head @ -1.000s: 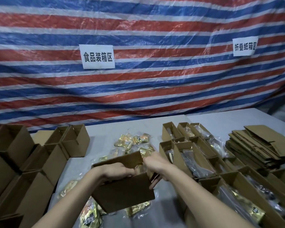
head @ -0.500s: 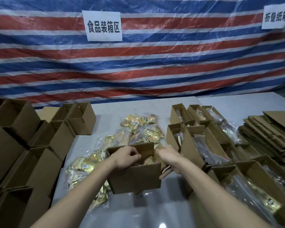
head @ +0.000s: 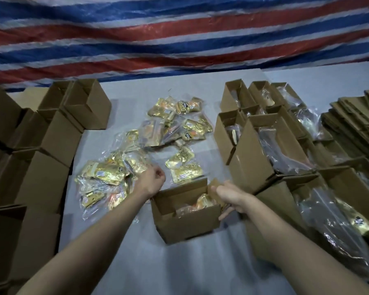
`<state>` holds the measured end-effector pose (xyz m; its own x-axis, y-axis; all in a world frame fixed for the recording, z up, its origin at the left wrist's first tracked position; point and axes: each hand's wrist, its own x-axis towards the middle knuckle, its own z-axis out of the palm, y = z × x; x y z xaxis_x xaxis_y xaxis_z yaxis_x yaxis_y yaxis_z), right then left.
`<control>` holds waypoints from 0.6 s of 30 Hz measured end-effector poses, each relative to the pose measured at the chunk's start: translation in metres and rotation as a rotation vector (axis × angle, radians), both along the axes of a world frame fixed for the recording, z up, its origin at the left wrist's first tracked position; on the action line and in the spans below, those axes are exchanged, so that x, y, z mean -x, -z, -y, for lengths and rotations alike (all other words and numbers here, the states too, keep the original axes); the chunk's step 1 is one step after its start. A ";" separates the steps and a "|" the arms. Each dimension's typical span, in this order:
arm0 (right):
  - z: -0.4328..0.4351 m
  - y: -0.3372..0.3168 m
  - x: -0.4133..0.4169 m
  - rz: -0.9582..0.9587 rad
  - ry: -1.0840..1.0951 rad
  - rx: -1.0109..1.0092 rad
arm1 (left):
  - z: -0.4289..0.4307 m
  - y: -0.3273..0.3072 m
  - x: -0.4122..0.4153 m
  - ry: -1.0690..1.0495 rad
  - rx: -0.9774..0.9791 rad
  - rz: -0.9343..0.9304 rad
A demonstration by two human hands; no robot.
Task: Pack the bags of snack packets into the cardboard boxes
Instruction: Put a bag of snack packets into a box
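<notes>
Our left hand [head: 150, 180] hangs curled and holds nothing, just beside the open box [head: 186, 216] at its ten o'clock. Our right hand [head: 232, 198] pinches the box's right flap. One gold packet bag shows inside; loose bags [head: 179, 122] at twelve o'clock overlap, too tangled to count.

Striped tarp [head: 179, 39] hangs behind grey table [head: 149, 269].

The table [head: 136, 262] was pale. An open box [head: 187, 222] sat between the hands; snack bags [head: 168, 124] lay beyond them.
</notes>
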<state>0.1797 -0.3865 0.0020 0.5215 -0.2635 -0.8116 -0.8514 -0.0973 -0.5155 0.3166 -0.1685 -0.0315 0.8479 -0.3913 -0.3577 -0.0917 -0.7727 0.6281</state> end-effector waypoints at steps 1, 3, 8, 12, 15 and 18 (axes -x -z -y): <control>-0.002 0.006 0.002 -0.010 -0.005 0.002 | 0.004 0.011 0.002 0.028 -0.046 -0.043; -0.004 0.017 0.006 -0.018 -0.018 0.022 | 0.010 0.029 0.005 0.065 -0.135 -0.109; -0.001 0.036 0.018 -0.017 0.017 0.069 | 0.029 0.053 0.001 0.171 -0.285 -0.292; -0.001 0.049 0.039 -0.056 0.058 0.100 | 0.054 0.060 -0.004 0.393 -0.388 -0.311; -0.003 0.062 0.059 0.005 0.076 0.077 | 0.063 0.073 -0.004 0.543 -0.374 -0.434; -0.006 0.069 0.073 0.073 0.152 0.054 | 0.060 0.092 0.000 0.594 -0.416 -0.312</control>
